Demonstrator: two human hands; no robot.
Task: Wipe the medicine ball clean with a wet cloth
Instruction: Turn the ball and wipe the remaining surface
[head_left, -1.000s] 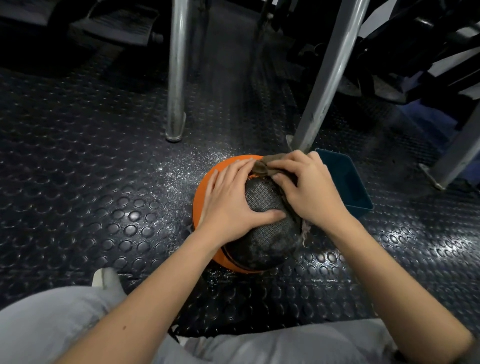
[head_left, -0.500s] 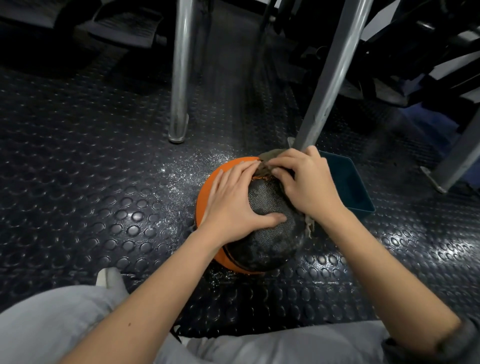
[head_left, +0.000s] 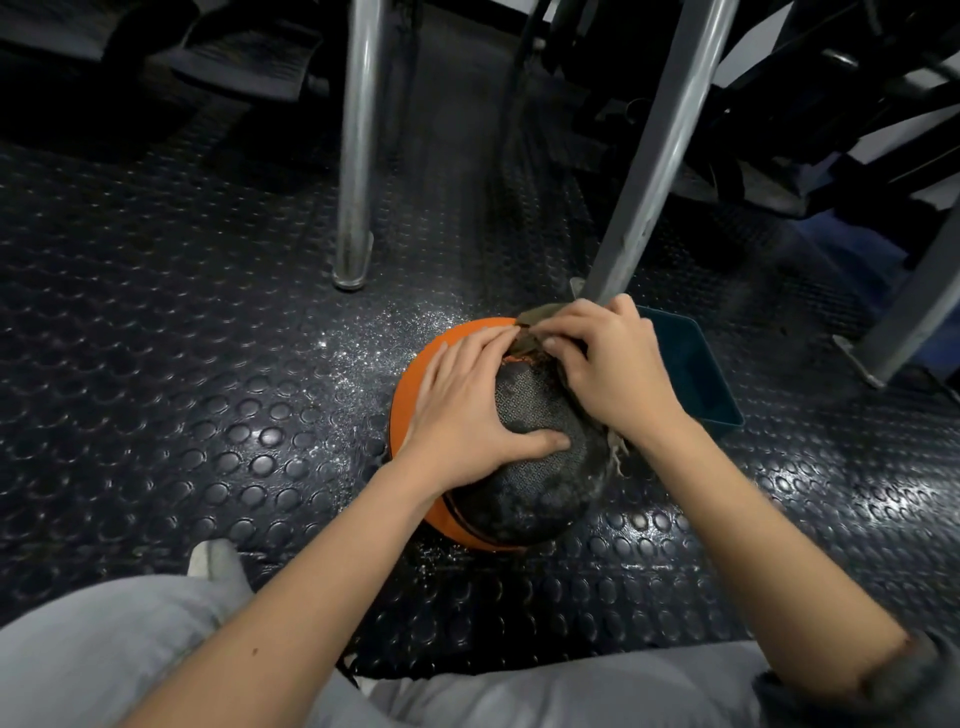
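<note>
An orange and black medicine ball (head_left: 524, 493) sits on the studded rubber floor in front of my knees. My left hand (head_left: 467, 410) lies flat on its top left, fingers spread, thumb across the black textured panel. My right hand (head_left: 608, 364) grips a brownish wet cloth (head_left: 540, 314) and presses it on the ball's far right top. Frayed threads of the cloth hang below my right wrist. Most of the cloth is hidden under that hand.
A dark teal tub (head_left: 691, 364) stands just right of the ball. Two metal frame legs (head_left: 356, 156) (head_left: 649, 156) rise right behind it, another (head_left: 909, 322) at the far right. Water droplets glisten on the floor (head_left: 156, 364) left of the ball. My grey-trousered knees fill the bottom.
My right hand with the cloth has slid a little up and toward the far side of the ball. My left hand has stayed in place on the ball.
</note>
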